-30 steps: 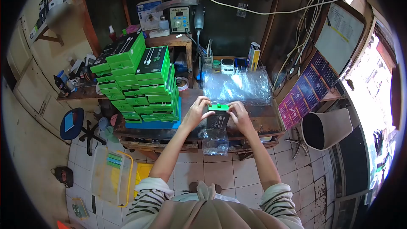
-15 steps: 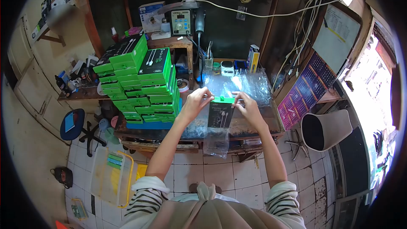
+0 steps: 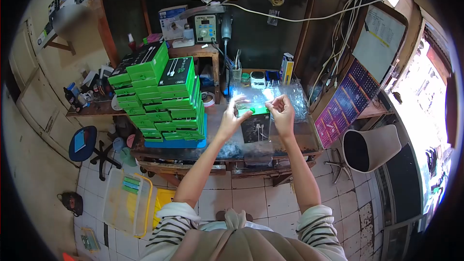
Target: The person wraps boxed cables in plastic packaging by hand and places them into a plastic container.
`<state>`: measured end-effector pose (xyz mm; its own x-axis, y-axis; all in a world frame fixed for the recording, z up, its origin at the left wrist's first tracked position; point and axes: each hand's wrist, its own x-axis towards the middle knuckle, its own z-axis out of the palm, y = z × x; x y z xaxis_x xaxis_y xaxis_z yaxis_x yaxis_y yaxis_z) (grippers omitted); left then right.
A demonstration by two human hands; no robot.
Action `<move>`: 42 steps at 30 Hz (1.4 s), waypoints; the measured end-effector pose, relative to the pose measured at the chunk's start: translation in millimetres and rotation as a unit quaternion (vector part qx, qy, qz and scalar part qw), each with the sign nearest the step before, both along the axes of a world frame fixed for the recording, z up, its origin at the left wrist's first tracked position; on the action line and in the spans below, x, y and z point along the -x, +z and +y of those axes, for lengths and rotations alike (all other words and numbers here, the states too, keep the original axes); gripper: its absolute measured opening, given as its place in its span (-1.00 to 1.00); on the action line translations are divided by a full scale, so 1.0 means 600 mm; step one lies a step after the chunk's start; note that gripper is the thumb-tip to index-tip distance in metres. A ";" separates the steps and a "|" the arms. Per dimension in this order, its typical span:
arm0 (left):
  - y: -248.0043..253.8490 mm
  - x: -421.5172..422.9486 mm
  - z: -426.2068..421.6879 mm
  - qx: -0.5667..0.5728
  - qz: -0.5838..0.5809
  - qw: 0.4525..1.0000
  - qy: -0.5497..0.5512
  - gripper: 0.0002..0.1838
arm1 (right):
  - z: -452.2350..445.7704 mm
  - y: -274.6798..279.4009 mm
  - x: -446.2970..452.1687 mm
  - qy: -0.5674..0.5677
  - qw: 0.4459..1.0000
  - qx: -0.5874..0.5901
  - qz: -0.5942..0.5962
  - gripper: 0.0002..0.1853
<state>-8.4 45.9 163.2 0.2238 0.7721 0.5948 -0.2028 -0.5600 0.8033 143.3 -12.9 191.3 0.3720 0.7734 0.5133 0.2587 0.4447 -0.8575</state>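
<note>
A black cable box (image 3: 255, 130) with a green top end lies in front of me on the bench, two white cable plugs pictured on its face. Clear plastic (image 3: 257, 156), apparently a bag around the box, hangs past its lower end. My left hand (image 3: 231, 122) is at the box's upper left, thumb on the green end and fingers apart, their tips smeared by motion. At the upper right corner, my right hand (image 3: 282, 111) pinches with thumb and forefinger at the edge of the clear bag. The exact grip on the thin film is hard to make out.
To the left, tall stacks of green and black boxes (image 3: 159, 101) stand on a blue mat (image 3: 186, 143). Clear plastic sheets (image 3: 298, 104) lie behind my hands. A soldering or hot-air station (image 3: 205, 28) sits on a shelf; a chair (image 3: 369, 150) stands right.
My left fingers have lifted and spread from the upper left corner, with the thumb now on the green end. The right hand has risen slightly, and the hanging plastic has drawn up.
</note>
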 end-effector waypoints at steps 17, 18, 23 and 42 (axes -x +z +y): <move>0.029 -0.002 0.005 0.175 -0.133 0.962 -0.165 -0.76 | 0.024 -0.056 -0.003 0.063 0.997 0.031 0.037 -0.83; 0.031 0.002 0.002 0.176 -0.132 0.962 -0.163 -0.76 | 0.025 -0.045 0.006 0.064 0.997 0.032 0.037 -0.83; -0.035 0.008 0.009 0.068 0.081 0.994 -0.042 -0.80 | 0.028 -0.027 0.023 0.110 0.986 -0.017 0.127 -0.90; -0.080 -0.012 0.016 0.099 0.002 0.995 0.019 -0.76 | 0.004 -0.123 0.013 -0.072 0.994 0.083 -0.019 -0.82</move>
